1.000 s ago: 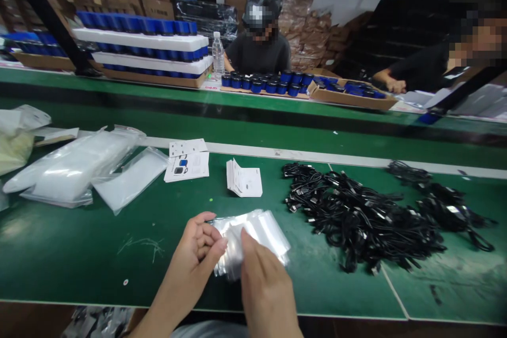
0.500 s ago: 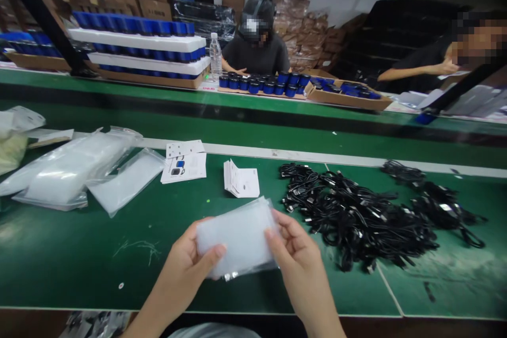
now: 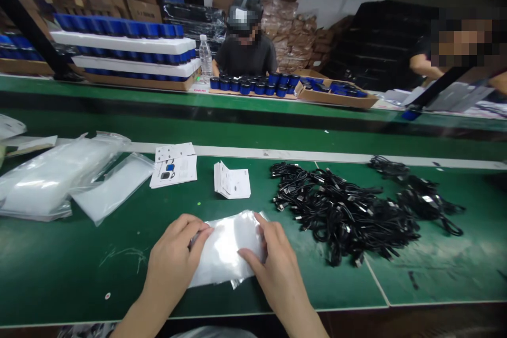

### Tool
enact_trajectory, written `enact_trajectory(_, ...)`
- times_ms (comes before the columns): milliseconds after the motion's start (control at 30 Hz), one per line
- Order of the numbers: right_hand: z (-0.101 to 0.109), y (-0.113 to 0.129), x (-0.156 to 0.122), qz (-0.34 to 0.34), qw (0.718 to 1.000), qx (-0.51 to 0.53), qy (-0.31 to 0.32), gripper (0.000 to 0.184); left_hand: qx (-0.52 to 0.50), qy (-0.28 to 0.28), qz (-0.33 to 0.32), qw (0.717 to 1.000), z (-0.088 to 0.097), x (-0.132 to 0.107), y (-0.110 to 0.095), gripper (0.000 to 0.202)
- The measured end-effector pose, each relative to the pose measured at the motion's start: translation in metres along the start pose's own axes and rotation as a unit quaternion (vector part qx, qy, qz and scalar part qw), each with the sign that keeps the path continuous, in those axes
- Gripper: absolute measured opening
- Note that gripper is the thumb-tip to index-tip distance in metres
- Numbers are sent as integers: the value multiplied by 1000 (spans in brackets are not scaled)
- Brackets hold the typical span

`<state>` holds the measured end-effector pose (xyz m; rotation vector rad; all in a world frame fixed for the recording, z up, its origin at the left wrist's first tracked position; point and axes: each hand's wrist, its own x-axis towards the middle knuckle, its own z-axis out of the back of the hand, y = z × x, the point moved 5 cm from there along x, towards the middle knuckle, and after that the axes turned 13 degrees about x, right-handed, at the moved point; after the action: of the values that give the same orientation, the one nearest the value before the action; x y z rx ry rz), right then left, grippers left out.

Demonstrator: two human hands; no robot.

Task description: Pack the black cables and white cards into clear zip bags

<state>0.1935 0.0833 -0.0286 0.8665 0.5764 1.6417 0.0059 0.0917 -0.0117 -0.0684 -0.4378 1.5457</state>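
Note:
A small stack of clear plastic bags (image 3: 225,251) lies on the green table (image 3: 79,269) in front of me. My left hand (image 3: 174,261) grips its left edge with curled fingers. My right hand (image 3: 273,266) pinches its right side, thumb on top of the plastic. Just beyond the bags sit a folded white leaflet (image 3: 232,180) and a printed card (image 3: 174,170). A big heap of black cables (image 3: 340,211) spreads to the right of my right hand.
Larger clear bags (image 3: 51,177) lie at the left. Across a green conveyor (image 3: 253,132), one person sits behind trays of blue cylinders (image 3: 257,84); another is at the far right. Stacked white trays (image 3: 122,55) and cartons stand at the back.
The bags were held up between both hands half a second ago; now they lie lower, on the table, with both hands over their edges. The view has shifted slightly rightward.

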Motion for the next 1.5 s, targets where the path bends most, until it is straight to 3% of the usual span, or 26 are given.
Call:
enact_trajectory(100,1,6,-1,24,999,-31,-30,64,11,-27,2,1000,5,3,3,24)
enact_trajectory(267,-13,15,-16,98,992,-37,64,95,18,-29,-15,999,6,5,9,24)
enact_trajectory(533,-18,17,-1,73,996,-47,-31,64,5,-95,-66,993,17,7,-2,29)
enact_trajectory(633,-6,16,4,40,997,24,-66,57,-30,-123,-86,988,27,8,-5,26)
enact_trajectory(733,9,16,10,-6,988,131,-76,50,-88,-107,-72,988,33,8,-4,24)
enact_trajectory(800,15,20,15,-32,977,208,-28,41,-111,-82,-39,990,35,7,-3,26)
enact_trajectory(900,12,26,17,-96,945,300,82,10,-139,-53,40,988,37,2,1,29)
enact_trajectory(1000,1,29,11,-164,897,392,126,9,-166,-24,108,980,38,-3,5,32)
enact_trajectory(1167,-24,32,-4,-205,813,514,181,15,-179,17,155,971,31,-7,17,37)
enact_trajectory(1300,-29,24,-5,-232,840,468,145,20,-50,-137,124,981,48,-22,19,26)
enact_trajectory(1333,-30,23,-4,-239,843,462,140,22,-24,-143,109,983,49,-29,16,27)
enact_trajectory(1367,-31,22,-4,-247,838,465,142,25,-25,-124,89,988,46,-35,12,26)
enact_trajectory(1433,-35,25,-4,-262,816,487,167,30,-80,-72,-8,994,38,-47,-3,21)
enact_trajectory(1500,-39,30,-5,-268,795,510,188,33,-109,-24,-45,993,30,-56,-10,22)
